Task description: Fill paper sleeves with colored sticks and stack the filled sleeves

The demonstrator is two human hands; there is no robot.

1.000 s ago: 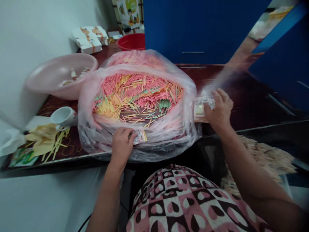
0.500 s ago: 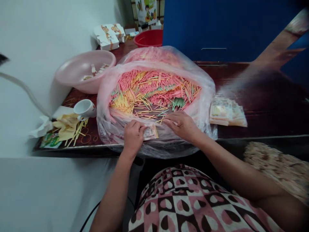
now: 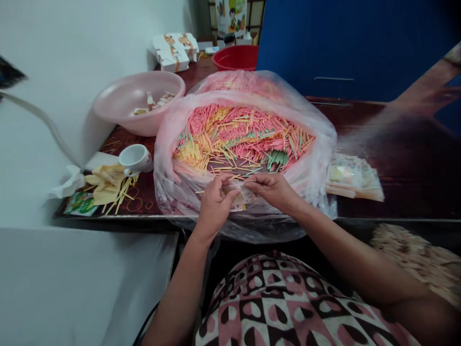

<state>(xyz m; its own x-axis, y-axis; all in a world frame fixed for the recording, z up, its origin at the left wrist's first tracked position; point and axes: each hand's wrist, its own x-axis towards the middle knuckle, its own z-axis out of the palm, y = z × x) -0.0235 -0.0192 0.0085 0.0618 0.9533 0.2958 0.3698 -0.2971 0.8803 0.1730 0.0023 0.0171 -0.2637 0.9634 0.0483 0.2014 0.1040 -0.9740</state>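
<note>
Over the front edge of an open clear plastic bag (image 3: 326,139), my two hands pinch a small printed paper slip (image 3: 249,193) between them. The slip looks like a banknote. My left hand (image 3: 214,204) has its thumb and fingers closed on the slip's left side. My right hand (image 3: 275,192) pinches the right side. Just below lie more printed slips (image 3: 237,208), partly covered by my left hand. Short thin sticks (image 3: 245,134) in pink, yellow and green fill the bag behind my hands; some lie loose near its front.
Stacked printed slips (image 3: 355,177) lie right of the bag. At left are a pink bowl (image 3: 115,108) with small pieces inside, a white cup (image 3: 135,159), yellow sticks (image 3: 120,196) and rubber bands (image 3: 135,204). A red basin (image 3: 236,57) stands behind. A blurred arm-like shape (image 3: 418,96) reaches in from the right.
My hands have come together, and a printed slip is now stretched between them. Before, my left hand rested on the slips and my right hand was apart. The view has shifted slightly.
</note>
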